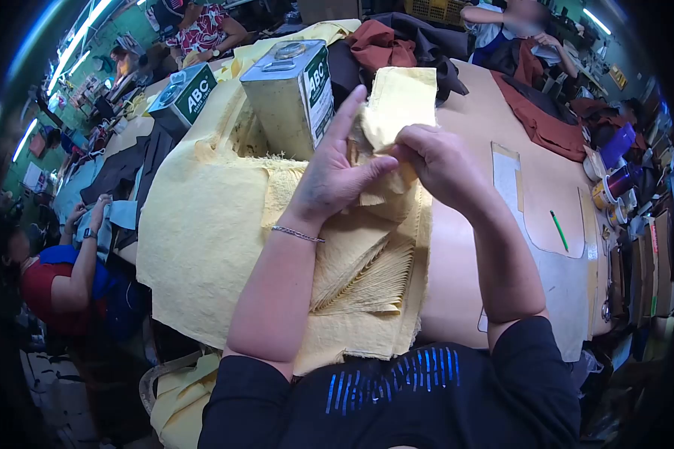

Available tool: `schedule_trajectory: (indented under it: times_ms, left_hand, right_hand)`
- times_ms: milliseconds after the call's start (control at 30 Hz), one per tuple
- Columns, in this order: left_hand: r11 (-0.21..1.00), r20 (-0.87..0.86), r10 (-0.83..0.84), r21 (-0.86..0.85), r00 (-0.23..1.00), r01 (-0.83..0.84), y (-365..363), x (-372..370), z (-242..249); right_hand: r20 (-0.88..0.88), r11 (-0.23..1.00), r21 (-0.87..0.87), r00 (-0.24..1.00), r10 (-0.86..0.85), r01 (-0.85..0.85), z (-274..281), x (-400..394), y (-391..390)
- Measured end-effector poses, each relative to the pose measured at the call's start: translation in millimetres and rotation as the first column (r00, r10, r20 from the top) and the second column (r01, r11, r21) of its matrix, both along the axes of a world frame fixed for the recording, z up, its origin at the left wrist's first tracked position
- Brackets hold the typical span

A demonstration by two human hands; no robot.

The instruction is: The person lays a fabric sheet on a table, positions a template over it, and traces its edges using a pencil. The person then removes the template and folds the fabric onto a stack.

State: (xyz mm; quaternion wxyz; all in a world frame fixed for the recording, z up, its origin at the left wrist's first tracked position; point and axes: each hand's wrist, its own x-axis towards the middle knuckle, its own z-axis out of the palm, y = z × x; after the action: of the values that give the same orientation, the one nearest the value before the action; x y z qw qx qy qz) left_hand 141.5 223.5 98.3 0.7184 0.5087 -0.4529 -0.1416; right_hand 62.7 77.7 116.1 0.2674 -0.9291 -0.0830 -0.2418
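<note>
My right hand is closed, pinching the edge of a pale yellow fabric piece that stands up above it. My left hand is held upright on the other side, its fingers stretched and thumb out toward the right hand. Part of the cloth between the hands is hidden behind them. Below my wrists lies a fanned stack of yellow fabric pieces, many layers with their edges showing. It rests on a large yellow cloth spread over the table.
Two metal cans, a large one and a smaller one, stand beyond on the left. Brown and dark cloth is heaped at the back. A green pencil and a grey pattern sheet lie right. Other people work around.
</note>
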Motion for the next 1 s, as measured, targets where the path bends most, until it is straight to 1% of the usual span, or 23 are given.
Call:
schedule_trajectory:
  times_ms: [33,100,133,200,233,267,300,333,367,433,500,567,667,733,833,867,933,967,1000]
  left_hand:
    - [0.999,0.079,0.026,0.031,0.997,-0.029,-1.0,1.4,-1.6]
    - [0.992,0.236,0.066,0.086,0.969,-0.088,-3.9,5.3,-4.9]
    - [0.984,0.257,0.072,0.139,0.964,-0.111,-2.9,5.5,-3.8]
    - [0.994,0.169,-0.001,0.110,0.986,-0.018,1.8,0.1,2.1]
    - [0.996,0.128,-0.039,0.089,0.991,0.027,5.4,-3.7,7.2]
    - [0.999,0.032,-0.053,0.000,0.998,0.054,12.5,-9.1,14.5]
    - [0.995,-0.018,-0.002,-0.095,1.000,0.001,22.1,-14.4,27.1]
    - [0.978,-0.215,-0.107,-0.199,0.971,0.064,35.3,-8.2,29.5]
    - [0.959,-0.283,-0.120,-0.281,0.952,0.037,50.9,-4.1,36.0]
    - [0.902,-0.323,-0.061,-0.422,0.944,-0.086,90.7,7.6,54.2]
    - [0.842,-0.321,0.044,-0.498,0.946,-0.208,131.5,21.7,72.2]
    - [0.791,-0.311,0.137,-0.537,0.941,-0.293,160.2,30.9,85.9]
    - [0.739,-0.313,0.252,-0.549,0.916,-0.391,175.1,35.7,93.0]
    - [0.733,-0.318,0.285,-0.535,0.904,-0.419,166.1,33.0,90.9]
    - [0.768,-0.329,0.273,-0.492,0.904,-0.410,131.3,21.8,82.9]
    - [0.787,-0.330,0.254,-0.475,0.909,-0.393,116.7,16.7,80.7]
    - [0.837,-0.335,0.220,-0.418,0.916,-0.354,84.8,5.2,72.0]
    - [0.865,-0.338,0.198,-0.380,0.920,-0.326,68.5,-0.3,67.7]
    - [0.897,-0.338,0.173,-0.333,0.925,-0.290,54.1,-4.4,62.0]
  right_hand:
    - [0.036,0.992,-0.122,0.999,-0.027,0.031,2.3,-1.6,-0.8]
    - [0.118,0.930,-0.353,0.991,-0.069,0.106,9.6,-6.9,-2.6]
    - [0.164,0.896,-0.413,0.981,-0.106,0.166,8.3,-5.7,-6.8]
    - [0.262,0.808,-0.514,0.950,-0.172,0.288,2.2,3.7,-24.3]
    - [0.343,0.831,-0.458,0.925,-0.163,0.316,-7.7,12.8,-49.3]
    - [0.350,0.788,-0.463,0.900,-0.259,0.407,-18.0,20.7,-80.7]
    - [0.266,0.816,-0.381,0.897,-0.354,0.435,-28.8,23.0,-106.2]
    - [0.191,0.817,-0.360,0.893,-0.408,0.450,-37.2,26.3,-126.8]
    - [0.220,0.821,-0.330,0.884,-0.413,0.466,-31.8,30.8,-129.8]
    - [0.254,0.831,-0.265,0.867,-0.430,0.490,-26.0,36.7,-126.9]
    - [0.230,0.839,-0.275,0.880,-0.417,0.469,-18.7,58.5,-134.7]
    - [0.182,0.852,-0.292,0.900,-0.396,0.434,-13.4,86.4,-146.4]
    - [0.109,0.817,-0.387,0.901,-0.420,0.427,-4.7,122.2,-141.5]
    - [0.021,0.776,-0.455,0.876,-0.482,0.437,-7.6,147.7,-136.9]
    - [-0.100,0.714,-0.569,0.828,-0.552,0.407,-23.9,166.2,-126.0]
    - [-0.098,0.707,-0.549,0.806,-0.584,0.445,-28.8,165.3,-120.3]
    - [0.086,0.734,-0.354,0.802,-0.591,0.579,-30.8,159.7,-111.4]
    - [0.173,0.744,-0.248,0.784,-0.596,0.620,-30.7,157.5,-106.4]
    - [0.250,0.829,-0.082,0.816,-0.521,0.554,-23.3,152.9,-100.7]
